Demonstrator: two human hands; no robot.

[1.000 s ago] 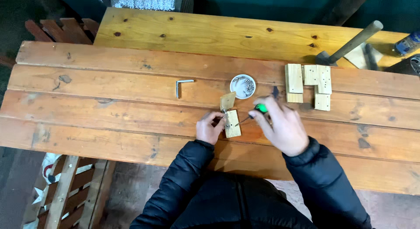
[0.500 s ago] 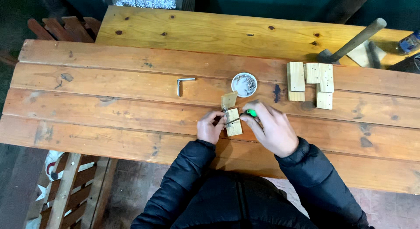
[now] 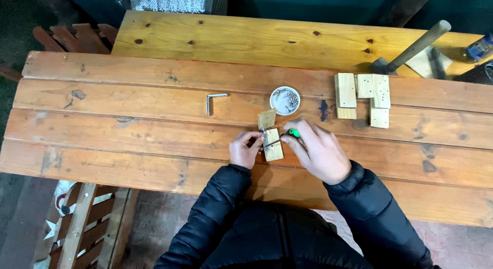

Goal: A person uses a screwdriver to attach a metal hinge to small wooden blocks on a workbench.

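A bent metal hex key [image 3: 213, 100] lies left of the small pale wooden block [image 3: 272, 144]. The left hand [image 3: 245, 150] pinches that rectangular block on the plank table [image 3: 128, 140]; the right hand [image 3: 321, 151] is wrapped around a green-handled screwdriver [image 3: 287, 136], its shaft crossing the block. A round white dish of screws [image 3: 285, 100] sits just behind.

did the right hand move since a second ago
Yes. The right hand has shifted left, closer to the small wooden block, judged against the white dish of screws.
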